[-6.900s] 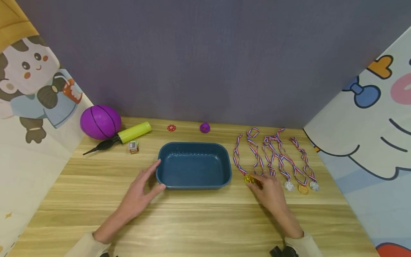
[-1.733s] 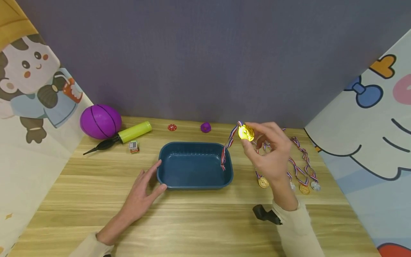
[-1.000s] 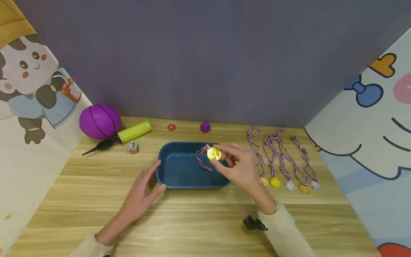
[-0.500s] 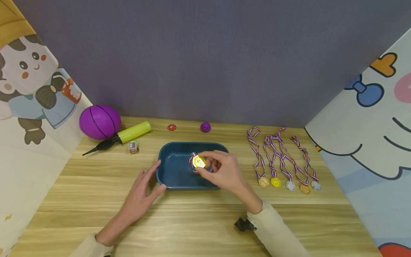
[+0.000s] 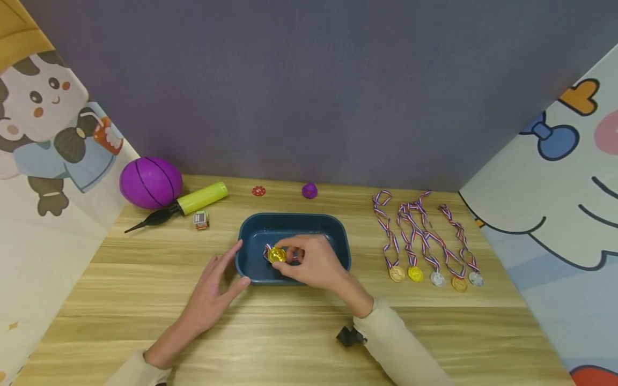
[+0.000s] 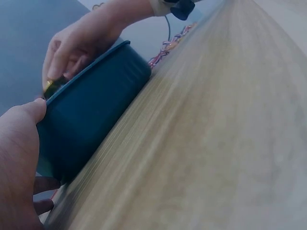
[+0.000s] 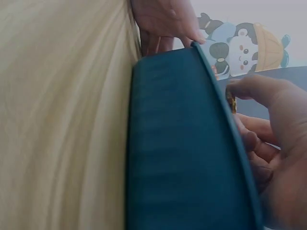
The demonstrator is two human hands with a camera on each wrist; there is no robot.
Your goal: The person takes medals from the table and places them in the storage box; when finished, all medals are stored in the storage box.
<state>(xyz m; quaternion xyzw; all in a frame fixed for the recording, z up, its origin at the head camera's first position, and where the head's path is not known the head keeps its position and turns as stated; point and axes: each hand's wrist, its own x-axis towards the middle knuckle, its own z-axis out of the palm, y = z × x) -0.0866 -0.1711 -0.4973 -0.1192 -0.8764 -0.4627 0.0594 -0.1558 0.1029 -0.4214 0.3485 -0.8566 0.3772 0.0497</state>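
Note:
My right hand pinches a shiny gold medal between thumb and fingertips, low over the inside of a dark blue rectangular basin. Part of the medal's red, white and blue ribbon shows beside it; the rest is behind the hand. At the basin's left end my left hand has its thumb and fingers spread, touching the wall. The left wrist view has that thumb on the rim. In the right wrist view the medal is seen edge-on by the basin rim.
Several ribboned medals lie in a row at right, including a silver one. A purple ball, yellow hand pump and small box sit at left. Behind the basin are a red chip and a purple object.
My right hand picked the gold medal up from the row's left end, lifted it, carried it left over the basin and lowered it. The left hand has stayed at the basin.

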